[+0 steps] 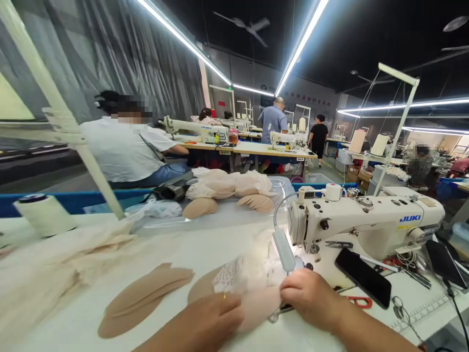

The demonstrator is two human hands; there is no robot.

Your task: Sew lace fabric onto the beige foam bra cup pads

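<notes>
The left hand (222,315) and lace (232,277) look blurred; the bottom edge crops 2 forearms (357,318).

Fabric pieces (142,304) left, phone (362,278) right, before sewing machine (370,220)

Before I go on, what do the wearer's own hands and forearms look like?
The ungloved left hand shows a small gold-coloured spot, probably a ring, too blurred for detail. The ungloved right hand shows no jewellery. Both the left forearm and right forearm are bare where visible: no sleeve, watch or marking.

Bare forearms (361,315), right hand (308,296) bare, left hand (214,318) — thin gold-coloured ring (224,296)
</notes>
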